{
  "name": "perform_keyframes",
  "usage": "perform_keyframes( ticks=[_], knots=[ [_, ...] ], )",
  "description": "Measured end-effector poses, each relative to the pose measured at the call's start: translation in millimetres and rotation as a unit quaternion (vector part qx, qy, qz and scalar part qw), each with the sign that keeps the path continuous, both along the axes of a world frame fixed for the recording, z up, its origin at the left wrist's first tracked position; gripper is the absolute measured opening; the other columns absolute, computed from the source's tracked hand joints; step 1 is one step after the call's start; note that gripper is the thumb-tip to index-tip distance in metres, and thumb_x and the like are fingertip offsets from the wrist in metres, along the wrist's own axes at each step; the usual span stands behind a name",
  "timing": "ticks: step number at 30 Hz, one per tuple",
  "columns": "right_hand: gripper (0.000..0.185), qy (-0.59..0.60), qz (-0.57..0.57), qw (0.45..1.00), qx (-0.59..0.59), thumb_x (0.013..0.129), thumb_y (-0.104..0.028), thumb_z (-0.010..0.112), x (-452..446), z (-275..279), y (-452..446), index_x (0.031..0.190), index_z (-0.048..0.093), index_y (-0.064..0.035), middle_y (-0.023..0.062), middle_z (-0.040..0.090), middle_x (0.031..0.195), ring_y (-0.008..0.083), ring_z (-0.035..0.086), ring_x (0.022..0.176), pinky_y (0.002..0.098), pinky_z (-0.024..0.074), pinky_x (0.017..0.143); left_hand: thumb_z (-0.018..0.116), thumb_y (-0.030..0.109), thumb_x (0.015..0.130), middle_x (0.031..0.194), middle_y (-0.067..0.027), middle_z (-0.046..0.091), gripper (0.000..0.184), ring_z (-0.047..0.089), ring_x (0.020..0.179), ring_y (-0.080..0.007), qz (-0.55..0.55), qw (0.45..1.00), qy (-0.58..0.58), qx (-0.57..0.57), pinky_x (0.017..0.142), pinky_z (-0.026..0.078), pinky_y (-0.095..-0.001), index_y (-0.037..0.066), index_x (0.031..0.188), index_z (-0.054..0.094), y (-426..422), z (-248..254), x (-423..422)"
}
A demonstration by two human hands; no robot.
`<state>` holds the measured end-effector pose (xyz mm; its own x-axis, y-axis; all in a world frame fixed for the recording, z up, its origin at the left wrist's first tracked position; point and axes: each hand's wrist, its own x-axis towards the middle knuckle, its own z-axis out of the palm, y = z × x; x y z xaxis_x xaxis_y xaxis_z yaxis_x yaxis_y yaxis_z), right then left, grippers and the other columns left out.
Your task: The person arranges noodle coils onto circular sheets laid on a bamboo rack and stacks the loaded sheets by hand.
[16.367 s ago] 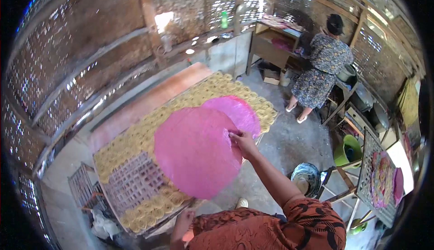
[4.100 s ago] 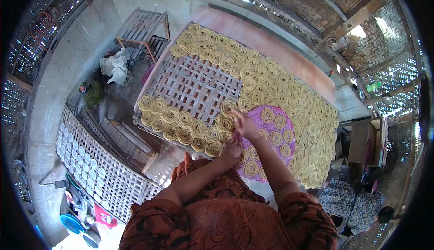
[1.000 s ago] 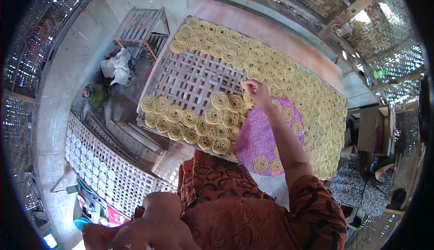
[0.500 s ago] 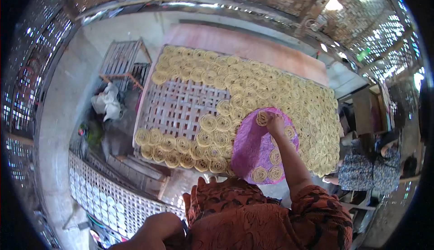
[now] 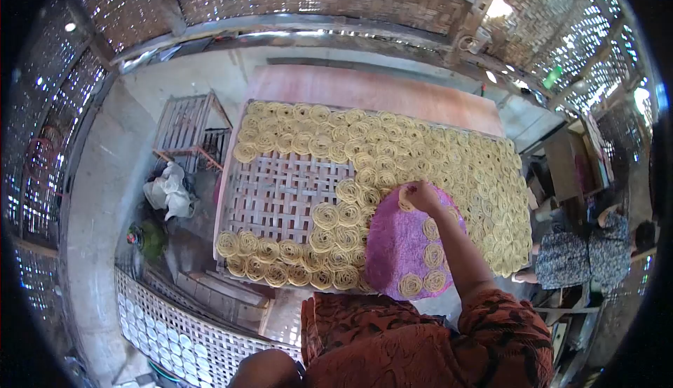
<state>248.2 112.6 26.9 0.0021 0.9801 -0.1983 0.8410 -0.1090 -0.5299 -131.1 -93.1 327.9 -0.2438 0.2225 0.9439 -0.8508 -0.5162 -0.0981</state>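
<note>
My right hand (image 5: 422,196) has its fingers closed on the edge of a round, pale yellow noodle nest (image 5: 404,199). It is over the far end of an oval pink-purple tray (image 5: 392,244), with several more nests along the tray's right side. Beneath and around the tray lies a woven bamboo rack (image 5: 280,195), covered in rows of similar nests (image 5: 326,237), with bare lattice at its left middle. At the bottom edge only a bent part of my left arm (image 5: 266,370) shows; the left hand is hidden.
At the right, another person (image 5: 582,255) in a patterned garment is nearby. A second lattice rack (image 5: 210,346) with pale discs stands at lower left. A slatted wooden stand (image 5: 186,125) and a white bag (image 5: 170,190) are left of the main rack.
The view has tilted up, so the rack appears lower. My right hand has turned over the nest, now partly covering it. My left fingers, visible near the tray before, no longer show.
</note>
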Motion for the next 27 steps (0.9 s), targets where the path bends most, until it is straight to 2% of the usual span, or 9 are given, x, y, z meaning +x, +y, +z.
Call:
perform_keyframes(
  ticks=[2, 5, 7, 9, 12, 14, 15, 17, 27],
  knots=[
    [0.027, 0.075, 0.025, 0.994, -0.077, 0.078, -0.016, 0.067, -15.8, 19.5, 2.6, 0.098, 0.065, 0.0019, 0.0108, 0.068, 0.083, 0.0149, 0.061, 0.077, 0.0311, 0.0487, 0.070, 0.062, 0.033, 0.088, 0.103, -0.0012, 0.057, 0.022, 0.056, 0.069, -0.0170, 0.043, 0.998, -0.031, 0.030, 0.071, 0.052, -0.0372, 0.018, 0.100, 0.051, -3.0, 4.3, -2.5],
    [0.025, 0.183, 0.054, 0.977, -0.099, 0.079, -0.012, 0.068, -54.5, 64.4, -0.3, 0.099, 0.065, 0.0033, 0.0069, 0.067, 0.087, 0.0109, 0.056, 0.079, 0.0295, 0.0477, 0.071, 0.063, 0.034, 0.087, 0.103, -0.0004, 0.057, 0.023, 0.056, 0.070, -0.0166, 0.080, 0.995, -0.044, 0.042, 0.073, 0.053, -0.0360, 0.019, 0.098, 0.051, -6.0, 4.6, -5.3],
    [0.027, 0.176, 0.068, 0.975, -0.116, 0.078, -0.012, 0.070, -71.1, 78.8, 3.0, 0.100, 0.064, 0.0038, 0.0069, 0.067, 0.092, 0.0117, 0.058, 0.083, 0.0293, 0.0472, 0.074, 0.061, 0.027, 0.087, 0.106, -0.0023, 0.056, 0.021, 0.057, 0.075, -0.0187, 0.116, 0.992, 0.015, -0.050, 0.075, 0.053, -0.0359, 0.016, 0.102, 0.051, -0.2, -12.1, -8.0],
    [0.027, 0.337, 0.067, 0.925, -0.162, 0.080, -0.012, 0.069, -88.3, 109.6, -3.2, 0.102, 0.064, 0.0035, 0.0068, 0.067, 0.092, 0.0123, 0.058, 0.084, 0.0290, 0.0470, 0.075, 0.059, 0.012, 0.087, 0.112, -0.0059, 0.055, 0.024, 0.059, 0.084, -0.0229, 0.175, 0.947, 0.127, -0.237, 0.080, 0.052, -0.0356, 0.011, 0.109, 0.051, 13.9, -49.3, -11.6],
    [0.027, 0.359, 0.096, 0.911, -0.178, 0.082, -0.013, 0.068, -105.6, 135.7, -9.3, 0.104, 0.062, 0.0023, 0.0064, 0.066, 0.092, 0.0126, 0.059, 0.082, 0.0275, 0.0475, 0.073, 0.061, -0.001, 0.084, 0.105, -0.0084, 0.059, 0.023, 0.060, 0.093, -0.0218, 0.249, 0.776, 0.211, -0.540, 0.080, 0.051, -0.0319, 0.005, 0.106, 0.058, 49.7, -104.6, 9.8],
    [0.023, 0.404, 0.103, 0.888, -0.195, 0.084, -0.012, 0.067, -113.7, 148.8, -17.2, 0.103, 0.061, 0.0009, 0.0051, 0.066, 0.090, 0.0108, 0.059, 0.079, 0.0254, 0.0473, 0.069, 0.070, 0.005, 0.075, 0.102, -0.0080, 0.060, 0.023, 0.057, 0.099, -0.0237, 0.435, 0.643, 0.443, -0.448, 0.088, 0.045, -0.0387, 0.008, 0.096, 0.062, 85.2, -130.2, 25.3],
    [0.023, 0.402, 0.109, 0.889, -0.192, 0.084, -0.012, 0.067, -117.4, 155.2, -20.8, 0.103, 0.061, 0.0009, 0.0051, 0.066, 0.090, 0.0108, 0.059, 0.079, 0.0254, 0.0473, 0.069, 0.070, 0.005, 0.075, 0.102, -0.0080, 0.060, 0.023, 0.057, 0.099, -0.0237, 0.440, 0.644, 0.439, -0.446, 0.088, 0.045, -0.0387, 0.008, 0.096, 0.062, 89.9, -137.7, 34.5],
    [0.020, 0.467, 0.111, 0.848, -0.224, 0.085, -0.013, 0.066, -125.0, 167.5, -28.2, 0.100, 0.062, -0.0005, 0.0035, 0.065, 0.088, 0.0098, 0.058, 0.079, 0.0249, 0.0467, 0.069, 0.072, 0.001, 0.070, 0.104, -0.0083, 0.058, 0.025, 0.055, 0.103, -0.0262, 0.517, 0.587, 0.477, -0.401, 0.087, 0.044, -0.0386, 0.007, 0.092, 0.062, 93.9, -145.9, 48.6],
    [0.016, 0.510, 0.105, 0.824, -0.222, 0.087, -0.014, 0.064, -139.0, 203.7, -52.2, 0.101, 0.061, -0.0060, -0.0033, 0.059, 0.081, 0.0037, 0.051, 0.069, 0.0193, 0.0391, 0.061, 0.073, 0.006, 0.070, 0.107, -0.0072, 0.058, 0.020, 0.055, 0.103, -0.0273, 0.562, 0.567, 0.478, -0.367, 0.087, 0.044, -0.0389, 0.009, 0.088, 0.065, 91.3, -152.4, 45.5]
  ],
)
